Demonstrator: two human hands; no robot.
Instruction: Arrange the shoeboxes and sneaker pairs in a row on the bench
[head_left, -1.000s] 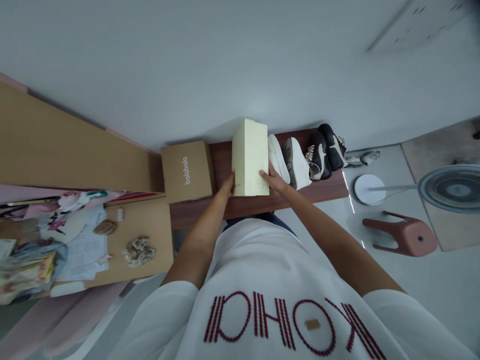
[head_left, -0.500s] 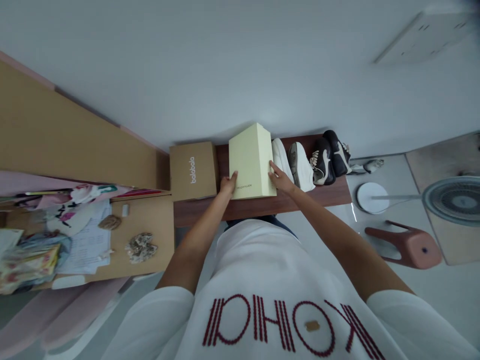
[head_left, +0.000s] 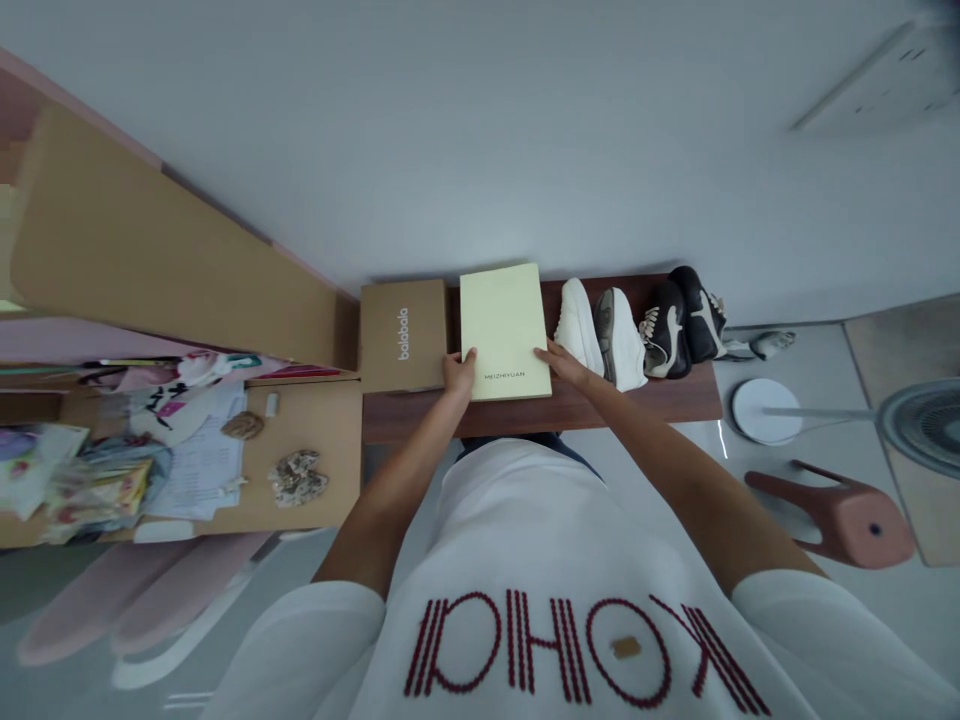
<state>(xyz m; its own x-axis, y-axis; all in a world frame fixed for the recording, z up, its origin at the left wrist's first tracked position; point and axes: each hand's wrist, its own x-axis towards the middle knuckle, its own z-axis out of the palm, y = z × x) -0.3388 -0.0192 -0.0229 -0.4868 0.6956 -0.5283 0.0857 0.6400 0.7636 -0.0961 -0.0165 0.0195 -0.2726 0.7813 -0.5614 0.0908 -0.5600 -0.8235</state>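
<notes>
A pale yellow shoebox (head_left: 504,325) marked MEIZHIYUAN lies lid up on the dark red-brown wooden bench (head_left: 637,402). My left hand (head_left: 459,374) grips its left side near the front corner, thumb on top. On the opposite side my right hand (head_left: 562,362) holds the box's right edge, with the thumb over the lid. Left of it, a small gap away, sits a brown balabala shoebox (head_left: 405,345). Just right of my right hand stand a white shoe (head_left: 580,325) and a white and grey shoe (head_left: 622,340).
Black and cream sneakers (head_left: 664,330) stand farther right on the bench. A pedestal fan (head_left: 926,415) and a pink-brown stool (head_left: 870,520) are on the floor at the right. At left is a desk (head_left: 330,440) with papers and a scrunchie (head_left: 298,478). A wall rises behind the bench.
The yellow shoebox has turned from tilted, with its right side showing, to lying level and squarer beside the brown box. Both hands have stayed on it. The whole view has shifted slightly.
</notes>
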